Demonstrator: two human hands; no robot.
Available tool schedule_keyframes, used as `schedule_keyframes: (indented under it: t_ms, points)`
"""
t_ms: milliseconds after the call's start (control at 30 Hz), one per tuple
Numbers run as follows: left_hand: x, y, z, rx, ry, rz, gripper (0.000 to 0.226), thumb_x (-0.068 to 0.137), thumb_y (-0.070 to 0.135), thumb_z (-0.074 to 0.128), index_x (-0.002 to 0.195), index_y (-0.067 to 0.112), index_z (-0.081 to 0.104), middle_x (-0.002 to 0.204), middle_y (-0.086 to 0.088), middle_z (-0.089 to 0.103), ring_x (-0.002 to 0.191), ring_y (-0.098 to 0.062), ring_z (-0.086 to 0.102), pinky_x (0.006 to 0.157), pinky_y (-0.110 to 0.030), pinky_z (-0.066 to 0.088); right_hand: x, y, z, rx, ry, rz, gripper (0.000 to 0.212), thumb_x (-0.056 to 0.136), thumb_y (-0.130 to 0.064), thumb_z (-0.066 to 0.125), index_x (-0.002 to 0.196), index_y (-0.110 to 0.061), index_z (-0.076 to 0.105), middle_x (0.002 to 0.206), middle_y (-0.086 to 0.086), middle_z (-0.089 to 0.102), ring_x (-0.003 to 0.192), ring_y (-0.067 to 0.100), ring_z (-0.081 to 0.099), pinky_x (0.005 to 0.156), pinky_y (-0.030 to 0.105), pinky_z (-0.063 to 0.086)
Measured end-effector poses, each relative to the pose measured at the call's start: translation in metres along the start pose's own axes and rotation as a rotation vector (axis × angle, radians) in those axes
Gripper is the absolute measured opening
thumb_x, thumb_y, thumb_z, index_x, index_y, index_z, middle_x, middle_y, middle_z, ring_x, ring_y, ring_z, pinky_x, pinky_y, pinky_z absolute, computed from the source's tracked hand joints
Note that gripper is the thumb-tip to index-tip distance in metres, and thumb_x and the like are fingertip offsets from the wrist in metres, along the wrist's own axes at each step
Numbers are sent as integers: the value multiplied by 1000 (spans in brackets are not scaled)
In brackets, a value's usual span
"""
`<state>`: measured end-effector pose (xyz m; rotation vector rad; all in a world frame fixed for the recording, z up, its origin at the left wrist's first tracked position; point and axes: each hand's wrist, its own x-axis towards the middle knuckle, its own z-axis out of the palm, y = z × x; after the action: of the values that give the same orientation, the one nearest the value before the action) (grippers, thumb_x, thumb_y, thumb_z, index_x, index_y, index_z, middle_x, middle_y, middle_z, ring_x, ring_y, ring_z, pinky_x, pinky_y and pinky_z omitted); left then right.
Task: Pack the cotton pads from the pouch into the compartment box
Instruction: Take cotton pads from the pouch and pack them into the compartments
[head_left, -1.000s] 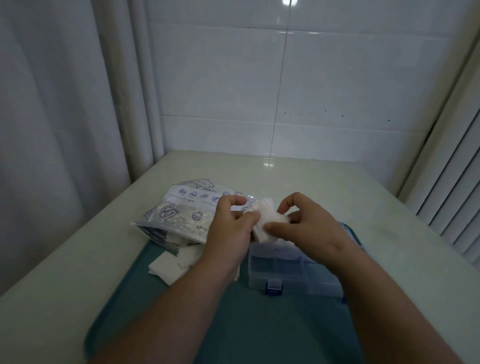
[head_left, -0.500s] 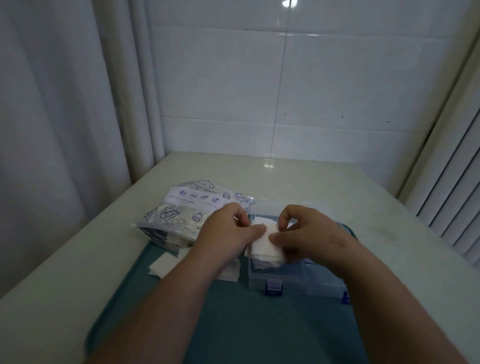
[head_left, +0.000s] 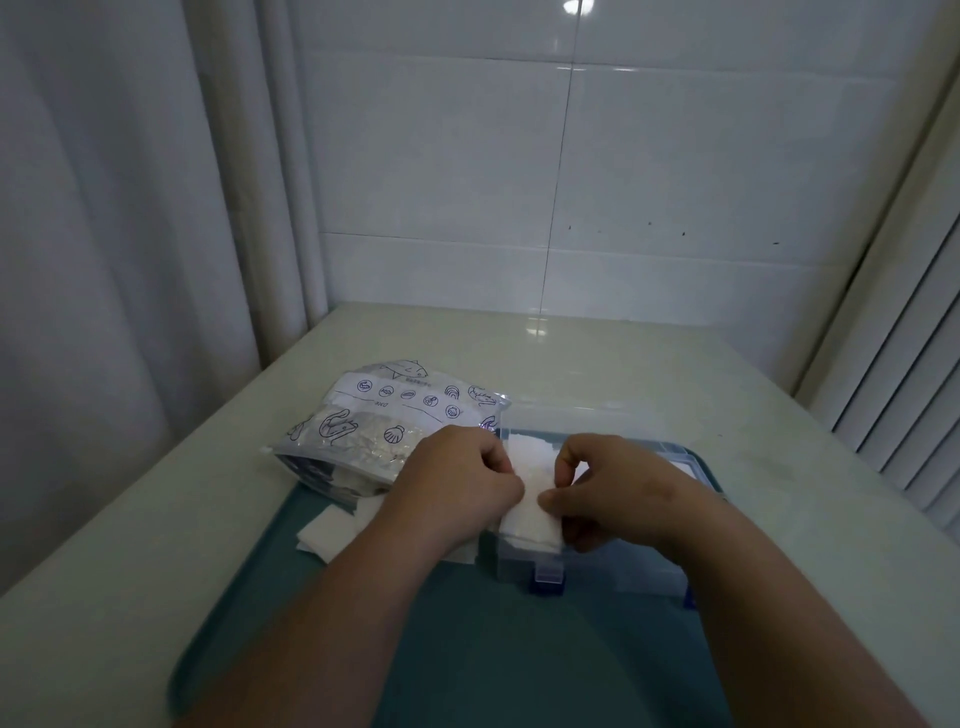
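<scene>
On a pale table (head_left: 597, 364) by a tiled wall (head_left: 675, 156), a teal tray (head_left: 467, 649) bears the compartment box (head_left: 623, 574). The left hand (head_left: 457, 483) and right hand (head_left: 618, 493) pinch cotton pads (head_left: 530, 514) in its left end; the pouch (head_left: 384, 431) lies just left.

Much of the box lies hidden under two hands.

The left hand (head_left: 457, 483) and right hand (head_left: 618, 491) pinch the cotton pads (head_left: 532, 512) over the compartment box (head_left: 623, 571) and cover its dividers, so the compartment cannot be told. Loose pads (head_left: 327, 535) run under the left forearm. The pouch (head_left: 374, 431) print is too small to read. The bottom edge cuts off the tray (head_left: 467, 649).
</scene>
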<state>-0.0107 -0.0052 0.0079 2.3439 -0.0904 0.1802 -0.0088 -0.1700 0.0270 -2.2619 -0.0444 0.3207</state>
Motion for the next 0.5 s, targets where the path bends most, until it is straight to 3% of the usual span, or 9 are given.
schedule_keyframes:
  t_ms: [300,433,500]
  points:
    - [-2,2,-2,63,-30,-37,5,72,22,68,70,21,72,71,7,69,72,-8,62,65,-25,50,0,1,2,-95,-7,-34,17,83,-13,72,85,-8,56,74,18,72,57,20,68,64,37,62]
    - [-1,2,0,112,-72,-41,4,71,22,68,69,19,70,69,7,66,71,-10,62,60,-24,47,0,-1,6,-175,-15,-28,16,83,-12,71,82,-12,55,67,8,68,50,12,63,53,25,57]
    - [-2,2,2,139,-101,-13,4,70,22,68,70,22,64,72,8,64,72,-8,60,61,-25,47,0,-1,9,-234,6,-35,18,81,-13,71,77,-16,54,67,3,66,53,13,63,58,29,58]
